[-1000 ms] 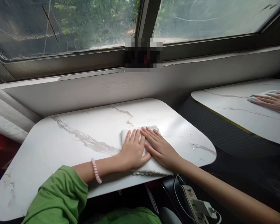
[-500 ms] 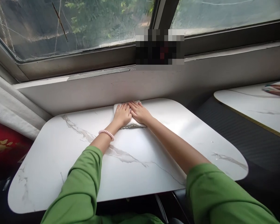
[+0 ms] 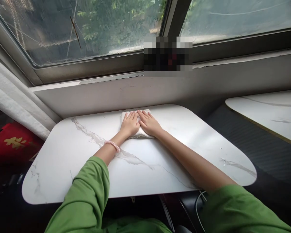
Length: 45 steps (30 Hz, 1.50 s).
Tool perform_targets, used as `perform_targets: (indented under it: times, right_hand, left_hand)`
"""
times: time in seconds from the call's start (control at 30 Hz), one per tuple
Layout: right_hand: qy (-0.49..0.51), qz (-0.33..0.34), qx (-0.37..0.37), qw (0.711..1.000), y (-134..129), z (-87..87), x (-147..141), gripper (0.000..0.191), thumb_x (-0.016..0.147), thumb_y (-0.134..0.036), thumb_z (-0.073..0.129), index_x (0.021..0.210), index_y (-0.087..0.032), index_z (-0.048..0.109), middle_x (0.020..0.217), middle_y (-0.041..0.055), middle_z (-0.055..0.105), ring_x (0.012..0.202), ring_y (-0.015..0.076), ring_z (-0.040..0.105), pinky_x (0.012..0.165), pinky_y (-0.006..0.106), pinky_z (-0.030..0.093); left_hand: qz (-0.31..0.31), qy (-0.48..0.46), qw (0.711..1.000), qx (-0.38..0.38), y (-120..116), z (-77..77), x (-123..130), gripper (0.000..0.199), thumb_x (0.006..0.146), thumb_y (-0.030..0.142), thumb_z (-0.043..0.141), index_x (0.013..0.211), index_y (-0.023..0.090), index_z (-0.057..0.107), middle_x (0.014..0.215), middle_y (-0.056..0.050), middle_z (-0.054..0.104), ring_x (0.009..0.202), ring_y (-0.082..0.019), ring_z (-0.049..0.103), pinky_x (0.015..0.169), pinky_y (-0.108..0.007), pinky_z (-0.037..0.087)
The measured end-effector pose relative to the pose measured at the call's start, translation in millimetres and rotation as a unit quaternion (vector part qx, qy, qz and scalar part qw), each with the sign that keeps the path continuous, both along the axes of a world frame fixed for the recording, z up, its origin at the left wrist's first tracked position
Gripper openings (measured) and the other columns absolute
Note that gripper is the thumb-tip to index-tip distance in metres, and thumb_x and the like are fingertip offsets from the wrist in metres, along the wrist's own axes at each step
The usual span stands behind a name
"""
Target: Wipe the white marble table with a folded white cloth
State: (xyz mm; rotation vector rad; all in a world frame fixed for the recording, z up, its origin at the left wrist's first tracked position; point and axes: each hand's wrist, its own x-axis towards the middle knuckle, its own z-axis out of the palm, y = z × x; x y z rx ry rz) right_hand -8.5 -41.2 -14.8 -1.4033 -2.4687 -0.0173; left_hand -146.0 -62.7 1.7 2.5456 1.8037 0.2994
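Note:
A folded white cloth (image 3: 142, 133) lies on the white marble-patterned table (image 3: 87, 171), close to its far edge by the wall. My left hand (image 3: 131, 124) rests flat on the left part of the cloth, fingers stretched forward. On the right part, my right hand (image 3: 149, 123) is pressed flat as well, its fingers extended. The two hands touch or nearly touch at the thumbs. Both palms are hidden, and they cover much of the cloth. A pink beaded bracelet (image 3: 113, 145) circles my left wrist.
Behind the table rise a low wall (image 3: 99, 97) and a window (image 3: 121, 29). At left hang a white curtain (image 3: 12, 87) and a red bag (image 3: 13, 142) with gold print. A second marble-patterned table (image 3: 262, 110) stands right, past a dark ribbed surface (image 3: 220, 126). A cable (image 3: 197, 207) hangs below.
The view has shifted slightly, so the table sits a little farther right. Both hands stay flat on the cloth. Another person's hand at the second table has left the view.

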Motion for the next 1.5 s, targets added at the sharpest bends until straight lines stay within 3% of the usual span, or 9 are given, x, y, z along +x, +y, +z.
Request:
perform_targets:
  times: [0.23,0.4,0.57,0.67,0.77,0.93,1.03,1.3,1.5]
  right_hand:
    - [-0.020,0.005,0.022,1.000,-83,-3.8,-2,0.059,0.093,-0.026,0.021,0.142,0.005,0.033,0.149,0.0200,0.032,0.141,0.0273,0.022,0.115,0.047,0.020]
    - [-0.008,0.030,0.030,0.999,-138,-4.4,-7,0.058,0.096,-0.028,0.021,0.148,-0.004,0.024,0.150,0.0149,0.032,0.142,0.0226,0.019,0.116,0.046,0.021]
    - [0.004,0.064,0.042,0.997,-185,-2.0,-15,0.061,0.095,-0.027,0.026,0.150,-0.006,0.013,0.151,0.0146,0.029,0.142,0.0240,0.017,0.115,0.050,0.024]
    - [0.010,0.098,0.039,0.994,-204,1.6,-21,0.063,0.093,-0.027,0.029,0.151,-0.007,0.011,0.151,0.0150,0.027,0.142,0.0258,0.017,0.114,0.052,0.025]
    - [0.015,0.118,0.034,0.992,-209,3.9,-24,0.064,0.093,-0.026,0.030,0.151,-0.008,0.012,0.151,0.0149,0.026,0.142,0.0269,0.018,0.114,0.054,0.026]
    - [0.013,0.134,0.010,0.991,-180,3.1,-27,0.061,0.094,-0.029,0.026,0.151,-0.008,0.015,0.153,0.0133,0.025,0.143,0.0236,0.017,0.115,0.050,0.022]
    - [0.002,0.129,-0.021,0.991,-143,4.6,-42,0.059,0.095,-0.033,0.021,0.149,-0.007,0.023,0.153,0.0133,0.026,0.143,0.0226,0.018,0.116,0.048,0.020]
    - [-0.003,0.080,-0.036,0.996,-31,8.7,-108,0.061,0.093,-0.033,0.022,0.144,-0.002,0.032,0.151,0.0159,0.031,0.141,0.0245,0.024,0.115,0.045,0.017]
    - [0.008,0.059,-0.013,0.998,16,3.9,-129,0.059,0.093,-0.032,0.021,0.142,-0.003,0.036,0.148,0.0150,0.037,0.139,0.0243,0.029,0.114,0.044,0.018]
  left_hand:
    - [-0.046,0.004,0.999,0.004,-77,-0.1,-9,0.055,0.093,0.025,0.028,0.144,0.005,0.030,0.153,-0.013,0.027,0.142,-0.021,0.020,0.118,-0.043,0.010]
    - [-0.041,0.004,0.999,0.016,-139,1.0,-17,0.054,0.094,0.026,0.027,0.144,0.005,0.031,0.153,-0.014,0.025,0.143,-0.024,0.018,0.118,-0.046,0.011]
    - [-0.054,0.010,0.998,0.017,-191,2.7,-28,0.056,0.094,0.027,0.029,0.145,0.003,0.027,0.154,-0.015,0.019,0.143,-0.027,0.011,0.118,-0.047,0.010]
    - [-0.051,-0.004,0.999,0.008,-213,4.2,-35,0.059,0.094,0.027,0.030,0.148,0.006,0.021,0.155,-0.014,0.016,0.144,-0.027,0.006,0.118,-0.049,0.009]
    - [-0.045,-0.030,0.998,-0.011,-220,6.6,-41,0.063,0.093,0.027,0.032,0.151,0.012,0.011,0.155,-0.010,0.013,0.144,-0.026,0.003,0.118,-0.050,0.013]
    - [-0.020,-0.092,0.993,-0.070,-193,12.6,-55,0.059,0.097,0.028,0.025,0.151,0.021,0.005,0.156,-0.004,0.009,0.144,-0.018,0.007,0.116,-0.041,0.024]
    - [0.016,-0.104,0.992,-0.065,-159,12.8,-65,0.056,0.098,0.029,0.021,0.151,0.016,0.011,0.157,-0.005,0.008,0.144,-0.017,0.006,0.117,-0.040,0.021]
    - [0.079,-0.038,0.996,0.003,-49,6.9,-105,0.049,0.095,0.022,0.028,0.142,0.007,0.036,0.150,-0.011,0.033,0.141,-0.019,0.025,0.118,-0.036,0.015]
    - [0.067,-0.017,0.997,0.039,4,6.1,-128,0.046,0.095,0.022,0.030,0.136,0.006,0.045,0.144,-0.012,0.043,0.135,-0.019,0.035,0.115,-0.032,0.020]
